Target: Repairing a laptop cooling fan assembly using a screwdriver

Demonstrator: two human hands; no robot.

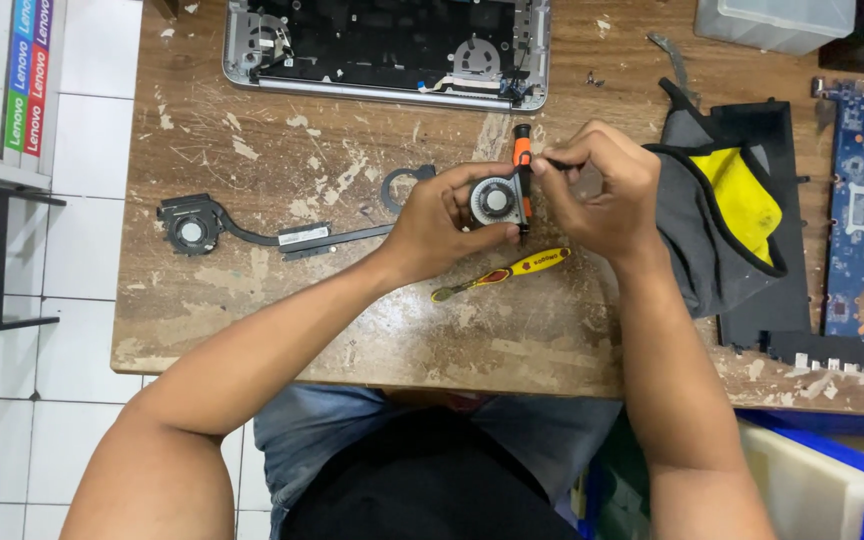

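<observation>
Fan (495,200) gripped by left hand (439,222) — right hand (604,192) works screwdriver (522,178).

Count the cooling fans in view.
4. One is held in the left hand, the fan. One is on the heat pipe assembly at table left. Two sit in the opened laptop, at left and right. Others may be hidden.

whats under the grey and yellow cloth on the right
The cloth lies on a black plastic panel, whose edges show around it. The panel's middle is covered, so anything else beneath cannot be seen.
</observation>
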